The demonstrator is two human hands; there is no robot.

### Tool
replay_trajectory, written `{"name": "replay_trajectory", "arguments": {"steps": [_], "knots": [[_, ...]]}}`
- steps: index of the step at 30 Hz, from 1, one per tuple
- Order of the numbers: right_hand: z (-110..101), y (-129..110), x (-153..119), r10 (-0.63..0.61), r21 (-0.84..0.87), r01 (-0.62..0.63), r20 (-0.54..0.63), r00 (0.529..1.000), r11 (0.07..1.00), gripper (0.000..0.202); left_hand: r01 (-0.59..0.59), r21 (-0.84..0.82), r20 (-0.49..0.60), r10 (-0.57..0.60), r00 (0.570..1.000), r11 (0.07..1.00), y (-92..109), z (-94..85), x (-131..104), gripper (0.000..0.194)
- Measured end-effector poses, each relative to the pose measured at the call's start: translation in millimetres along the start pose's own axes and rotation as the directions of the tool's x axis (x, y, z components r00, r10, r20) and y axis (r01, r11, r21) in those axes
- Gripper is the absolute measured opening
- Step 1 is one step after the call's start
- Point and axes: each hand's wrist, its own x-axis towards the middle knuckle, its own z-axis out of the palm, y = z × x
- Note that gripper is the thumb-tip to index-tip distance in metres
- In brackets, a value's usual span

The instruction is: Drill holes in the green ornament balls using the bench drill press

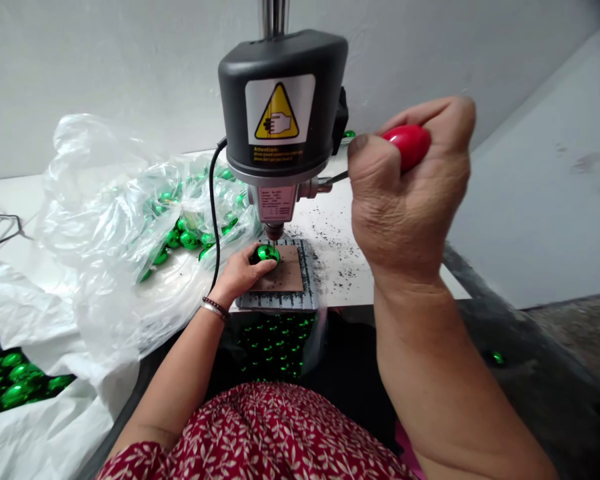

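My left hand is closed around a shiny green ball, holding it against a brown board on the slotted metal base of a drill press. Straight above the ball is the drill chuck, its thin bit reaching down to the ball's top; whether it has gone in, I cannot tell. The dark drill press head carries a yellow warning sticker. Up at the right, my right hand grips the red knob of the press's feed lever.
A clear plastic bag with many green balls lies on the white table, left of the press. Dark shavings are scattered to the right. More green balls sit in a white sack at lower left. A black cable hangs beside the press.
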Motion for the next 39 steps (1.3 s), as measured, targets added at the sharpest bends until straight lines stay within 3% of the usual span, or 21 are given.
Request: {"name": "replay_trajectory", "arguments": {"steps": [3, 8, 13, 29, 39], "knots": [[0.1, 0.2, -0.3, -0.018, -0.002, 0.018, -0.003, 1.000, 1.000, 0.015, 0.027, 0.061, 0.040, -0.029, 0.999, 0.998, 5.3, 3.1, -6.8, 0.053], [0.6, -0.7, -0.5, -0.002, 0.001, 0.002, -0.013, 1.000, 1.000, 0.016, -0.072, 0.067, 0.007, 0.072, 0.997, 0.995, 7.5, 12.9, -13.2, 0.062], [0.4, 2.9, -4.0, -0.047, -0.061, 0.046, -0.014, 0.999, 0.997, 0.012, -0.017, 0.049, 0.048, 0.015, 0.999, 0.999, 3.9, 14.1, -9.7, 0.067], [-14.3, 7.7, -24.5, -0.142, -0.241, 0.134, -0.018, 0.990, 0.961, 0.011, 0.003, 0.052, 0.034, -0.004, 0.999, 0.999, 1.2, 16.4, -12.4, 0.065], [-13.3, 20.1, -45.8, -0.197, -0.236, 0.178, -0.056, 0.979, 0.955, 0.011, 0.000, -0.007, 0.045, 0.000, 0.999, 1.000, -0.2, 17.2, -15.2, 0.057]]}}
